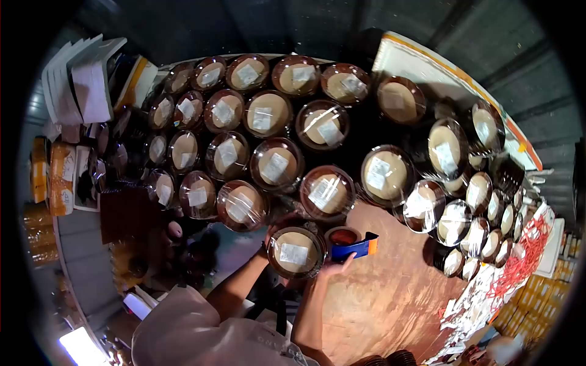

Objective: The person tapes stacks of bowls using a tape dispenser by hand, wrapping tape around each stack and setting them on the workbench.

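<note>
A wrapped stack of round brown dishes (295, 254), topped with a beige disc and a white label under clear film, is between my two hands. My left hand (267, 240) grips its left side, with the fingers mostly hidden behind it. My right hand (332, 266) is against the lower right side, one finger pointing out. Just beyond that hand lies a blue tape dispenser (354, 249) with an orange end and a roll of tape (343, 236).
Rows of similar wrapped stacks (274, 168) fill the far side, with more stacks (445, 152) at the right. A brown work surface (378, 293) extends to my right. Red ties (522, 253) lie in a heap near the right edge. Taped boxes (61, 177) stand at the left.
</note>
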`<state>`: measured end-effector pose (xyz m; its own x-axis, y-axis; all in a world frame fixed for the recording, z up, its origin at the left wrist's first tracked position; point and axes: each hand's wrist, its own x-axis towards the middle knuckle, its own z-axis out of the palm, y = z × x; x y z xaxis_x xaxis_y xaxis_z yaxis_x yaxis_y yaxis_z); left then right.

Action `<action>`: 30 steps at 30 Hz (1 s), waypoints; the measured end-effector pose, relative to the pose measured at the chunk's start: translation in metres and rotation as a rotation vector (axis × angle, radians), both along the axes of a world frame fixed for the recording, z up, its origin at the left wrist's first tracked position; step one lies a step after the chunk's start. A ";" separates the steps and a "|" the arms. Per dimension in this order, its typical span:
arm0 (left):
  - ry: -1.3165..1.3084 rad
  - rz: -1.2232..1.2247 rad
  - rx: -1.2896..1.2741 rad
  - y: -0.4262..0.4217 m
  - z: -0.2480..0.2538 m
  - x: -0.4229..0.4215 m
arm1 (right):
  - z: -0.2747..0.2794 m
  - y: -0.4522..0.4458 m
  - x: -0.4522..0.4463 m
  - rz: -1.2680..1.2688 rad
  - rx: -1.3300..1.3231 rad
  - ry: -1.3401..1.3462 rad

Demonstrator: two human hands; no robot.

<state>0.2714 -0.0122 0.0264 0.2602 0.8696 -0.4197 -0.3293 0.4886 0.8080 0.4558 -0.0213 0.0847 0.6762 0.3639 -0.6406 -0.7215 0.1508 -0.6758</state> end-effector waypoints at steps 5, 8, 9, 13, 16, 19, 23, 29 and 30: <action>-0.009 0.163 -0.090 -0.012 -0.027 -0.008 | -0.030 0.009 -0.002 0.081 0.074 0.016; -0.029 0.203 -0.134 -0.023 -0.033 -0.005 | -0.034 0.017 0.006 0.110 0.033 -0.032; -0.034 0.214 -0.149 -0.024 -0.034 -0.002 | -0.032 0.022 0.006 0.126 -0.019 -0.069; -0.065 0.217 -0.185 -0.029 -0.040 0.006 | -0.027 0.036 0.001 0.139 0.012 -0.135; -0.084 0.214 -0.204 -0.033 -0.047 0.015 | -0.026 0.033 0.000 0.131 -0.024 -0.050; -0.110 0.207 -0.214 -0.033 -0.049 0.026 | -0.024 0.035 -0.006 0.118 0.013 -0.063; -0.108 0.187 -0.200 -0.031 -0.048 0.028 | -0.050 0.024 -0.004 0.136 0.038 0.012; 0.497 0.009 0.414 -0.026 -0.121 0.026 | -0.042 0.027 0.005 0.107 -0.053 -0.181; -0.025 0.075 0.092 -0.013 -0.076 0.023 | -0.031 0.023 0.007 0.103 -0.083 -0.221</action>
<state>0.2942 -0.0251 -0.0492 0.2021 0.9214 -0.3320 -0.3825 0.3863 0.8393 0.4626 0.0019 0.0542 0.7652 0.3905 -0.5119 -0.5636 0.0219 -0.8258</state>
